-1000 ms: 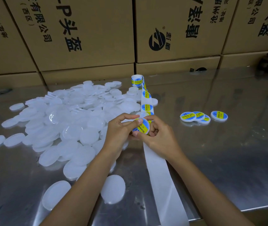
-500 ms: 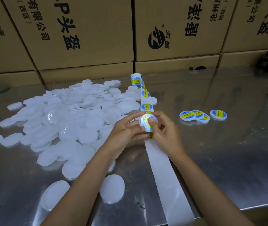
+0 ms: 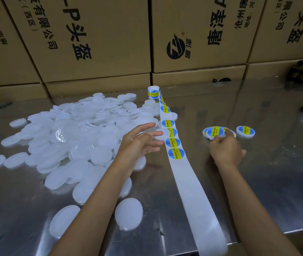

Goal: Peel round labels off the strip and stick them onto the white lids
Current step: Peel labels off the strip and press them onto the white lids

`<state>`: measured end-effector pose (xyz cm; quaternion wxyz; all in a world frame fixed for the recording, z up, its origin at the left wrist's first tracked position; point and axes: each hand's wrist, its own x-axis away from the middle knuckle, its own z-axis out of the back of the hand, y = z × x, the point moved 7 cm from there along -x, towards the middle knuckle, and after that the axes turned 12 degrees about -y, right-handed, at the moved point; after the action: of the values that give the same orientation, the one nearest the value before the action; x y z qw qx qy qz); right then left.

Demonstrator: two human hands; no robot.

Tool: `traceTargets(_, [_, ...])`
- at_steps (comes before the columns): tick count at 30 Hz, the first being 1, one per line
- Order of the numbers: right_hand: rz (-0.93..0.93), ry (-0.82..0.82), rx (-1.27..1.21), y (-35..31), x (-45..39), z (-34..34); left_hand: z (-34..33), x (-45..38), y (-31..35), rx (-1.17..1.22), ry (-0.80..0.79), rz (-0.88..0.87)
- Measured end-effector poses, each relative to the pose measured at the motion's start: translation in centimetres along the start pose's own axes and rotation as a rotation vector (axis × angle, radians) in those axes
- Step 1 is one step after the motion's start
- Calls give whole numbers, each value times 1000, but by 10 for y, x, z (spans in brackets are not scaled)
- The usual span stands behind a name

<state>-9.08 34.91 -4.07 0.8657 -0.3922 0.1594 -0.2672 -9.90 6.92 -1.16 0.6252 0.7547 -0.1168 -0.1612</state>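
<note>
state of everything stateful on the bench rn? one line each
left hand: open, fingers spread over the lid pile, holding nothing
right hand: setting a labelled lid down at the finished group
label strip: unrolled, labels on far part, near part bare backing
label roll: upright at the far end, partly used
white lids: heaped, unlabelled
labelled lids: lying flat, labels up, right of the strip

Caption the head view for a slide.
Right hand sets a labelled white lid down; open left hand hovers beside the label strip.
</note>
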Motion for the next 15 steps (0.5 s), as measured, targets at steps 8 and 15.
traceTargets(8, [30, 6, -21, -3, 4, 1, 2, 15, 31, -343, -123, 25])
traceTargets(15, [33, 12, -17, -3, 5, 1, 12, 76, 22, -1056, -598, 442])
